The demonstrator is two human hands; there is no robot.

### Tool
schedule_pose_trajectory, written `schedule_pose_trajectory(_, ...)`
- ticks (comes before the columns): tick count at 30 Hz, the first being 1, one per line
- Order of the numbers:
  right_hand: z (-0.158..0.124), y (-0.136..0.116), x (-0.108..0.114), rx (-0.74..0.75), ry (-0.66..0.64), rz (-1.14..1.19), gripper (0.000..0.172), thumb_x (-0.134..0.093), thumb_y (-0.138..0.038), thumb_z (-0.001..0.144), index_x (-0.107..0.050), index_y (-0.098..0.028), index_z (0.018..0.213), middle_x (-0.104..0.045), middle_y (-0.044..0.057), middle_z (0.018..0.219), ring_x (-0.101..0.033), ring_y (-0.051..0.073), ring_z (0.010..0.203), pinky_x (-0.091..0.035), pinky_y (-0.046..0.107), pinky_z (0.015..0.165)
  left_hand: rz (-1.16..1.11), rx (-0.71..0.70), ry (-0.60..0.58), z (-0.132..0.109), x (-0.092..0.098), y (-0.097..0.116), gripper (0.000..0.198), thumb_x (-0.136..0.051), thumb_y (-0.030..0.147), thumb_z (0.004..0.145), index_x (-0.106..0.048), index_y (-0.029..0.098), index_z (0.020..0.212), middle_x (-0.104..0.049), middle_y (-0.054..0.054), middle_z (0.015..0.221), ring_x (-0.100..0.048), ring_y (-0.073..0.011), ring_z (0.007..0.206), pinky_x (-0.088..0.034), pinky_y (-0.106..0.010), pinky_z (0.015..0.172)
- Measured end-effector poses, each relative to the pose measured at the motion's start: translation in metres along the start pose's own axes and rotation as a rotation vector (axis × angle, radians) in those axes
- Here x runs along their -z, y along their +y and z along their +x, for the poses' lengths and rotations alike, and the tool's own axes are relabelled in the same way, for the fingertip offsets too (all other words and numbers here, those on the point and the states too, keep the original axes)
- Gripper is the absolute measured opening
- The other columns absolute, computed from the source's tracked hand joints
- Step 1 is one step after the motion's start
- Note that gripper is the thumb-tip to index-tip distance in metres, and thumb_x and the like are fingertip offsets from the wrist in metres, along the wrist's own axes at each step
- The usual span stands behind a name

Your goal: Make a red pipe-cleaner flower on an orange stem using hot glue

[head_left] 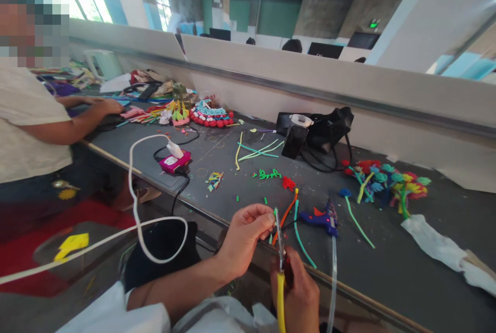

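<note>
Holding a small green strip between thumb and forefinger, our left hand is raised just over the near edge of the worktop. Its other fingers curl loosely toward the palm. We judge that the strip is lifted like this so that it meets the blades close to our eyes, where a fine cut is easier to control. Our right hand is closed around the yellow handle of the scissors. The blades point upward, and their tip is right at the strip. We cannot tell how far apart the blades are; they look narrow and nearly together.

Just beyond the hands lie a blue glue gun, an orange strip and a teal strip. They are near enough to be taken without stretching, and this seems to be why they lie there. Further right, a bunch of colourful handmade flowers lies on the worktop, with a white cloth near it. In the middle are thin yellow and green strips, and behind them a black bag. To the left, a pink device sits near the edge, and a white cable hangs down from it in a loop. At the far left, another person's hand rests on the worktop among more coloured pieces.
</note>
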State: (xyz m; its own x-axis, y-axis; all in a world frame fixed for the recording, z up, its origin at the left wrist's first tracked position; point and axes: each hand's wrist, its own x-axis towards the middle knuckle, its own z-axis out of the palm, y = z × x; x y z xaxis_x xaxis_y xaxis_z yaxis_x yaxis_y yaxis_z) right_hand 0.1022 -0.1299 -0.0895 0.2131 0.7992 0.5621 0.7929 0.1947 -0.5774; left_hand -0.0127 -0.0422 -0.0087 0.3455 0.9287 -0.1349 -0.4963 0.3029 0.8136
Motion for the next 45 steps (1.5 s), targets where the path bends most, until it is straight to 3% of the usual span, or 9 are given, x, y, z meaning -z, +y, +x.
schedule_pose_trajectory(10,-0.004,0.007,-0.005,0.029,-0.005,0.064,0.016,-0.049,-0.023,0.088,-0.06,-0.019,0.099,-0.062,-0.004,0.06,-0.058,0.009,0.045,-0.046,0.015,0.047,0.045,-0.005,0.006,0.0,0.0,0.001,0.014,-0.071,0.025,0.07,-0.064,0.013,0.068,-0.05,0.003,0.058,-0.035,-0.0058,0.053,-0.028,-0.02,0.052)
schedule_pose_trajectory(14,0.005,0.003,0.0,-0.059,-0.03,0.074,0.015,-0.054,-0.031,0.088,-0.062,-0.019,0.091,-0.062,-0.003,0.06,-0.056,0.01,0.045,-0.046,0.016,0.047,0.232,-0.051,0.024,0.001,0.004,0.001,0.013,-0.067,0.026,0.073,-0.062,0.014,0.069,-0.05,0.004,0.058,-0.036,-0.0065,0.051,-0.029,-0.021,0.052)
schedule_pose_trajectory(17,0.012,-0.002,0.007,-0.222,-0.007,0.163,0.024,-0.057,-0.04,0.086,-0.064,-0.019,0.095,-0.07,0.003,0.078,-0.065,0.016,0.064,-0.052,0.022,0.057,0.681,-0.262,-0.012,-0.002,0.013,-0.001,0.008,-0.061,0.02,0.075,-0.061,0.016,0.068,-0.055,0.002,0.06,-0.046,-0.0101,0.058,-0.035,-0.023,0.057)
schedule_pose_trajectory(20,0.017,-0.005,0.011,-0.377,-0.006,0.293,0.033,-0.06,-0.046,0.083,-0.065,-0.019,0.1,-0.07,0.006,0.082,-0.067,0.02,0.071,-0.053,0.026,0.059,1.095,-0.644,-0.162,-0.005,0.024,-0.01,0.009,-0.056,0.011,0.074,-0.059,0.018,0.069,-0.058,0.001,0.061,-0.051,-0.0118,0.062,-0.04,-0.027,0.07)
schedule_pose_trajectory(23,0.022,-0.006,0.011,-0.472,-0.016,0.393,0.04,-0.064,-0.047,0.08,-0.062,-0.018,0.107,-0.068,0.005,0.077,-0.064,0.019,0.065,-0.051,0.027,0.055,1.279,-0.884,-0.271,-0.008,0.032,-0.02,0.012,-0.054,0.006,0.073,-0.056,0.018,0.073,-0.059,0.002,0.063,-0.051,-0.0113,0.061,-0.041,-0.031,0.076)
schedule_pose_trajectory(27,0.03,-0.009,0.011,-0.539,-0.028,0.429,0.043,-0.067,-0.047,0.077,-0.06,-0.018,0.108,-0.068,0.003,0.078,-0.063,0.016,0.063,-0.05,0.025,0.054,1.391,-1.004,-0.301,-0.01,0.036,-0.029,0.012,-0.052,0.006,0.075,-0.055,0.018,0.076,-0.059,0.001,0.064,-0.052,-0.0117,0.06,-0.042,-0.032,0.076)
schedule_pose_trajectory(41,0.038,-0.01,0.017,-0.456,-0.074,0.265,0.032,-0.061,-0.043,0.078,-0.062,-0.018,0.098,-0.07,0.005,0.08,-0.065,0.017,0.063,-0.052,0.028,0.059,1.47,-1.071,-0.248,-0.007,0.034,-0.031,0.01,-0.053,0.009,0.079,-0.058,0.016,0.074,-0.059,0.0,0.063,-0.053,-0.0124,0.059,-0.041,-0.032,0.074)
schedule_pose_trajectory(43,0.04,-0.01,0.018,-0.43,-0.069,0.259,0.03,-0.06,-0.042,0.079,-0.062,-0.018,0.098,-0.069,0.004,0.082,-0.064,0.016,0.061,-0.052,0.027,0.058,1.417,-0.993,-0.264,-0.008,0.032,-0.028,0.011,-0.053,0.008,0.077,-0.059,0.016,0.073,-0.06,0.0,0.062,-0.053,-0.0119,0.059,-0.041,-0.031,0.073)
schedule_pose_trajectory(45,0.042,-0.01,0.021,-0.403,-0.072,0.27,0.028,-0.06,-0.04,0.079,-0.061,-0.019,0.097,-0.068,0.003,0.079,-0.063,0.016,0.059,-0.051,0.026,0.056,1.331,-0.79,-0.277,-0.008,0.031,-0.023,0.009,-0.056,0.009,0.076,-0.06,0.016,0.073,-0.061,0.001,0.062,-0.055,-0.0117,0.06,-0.041,-0.028,0.071)
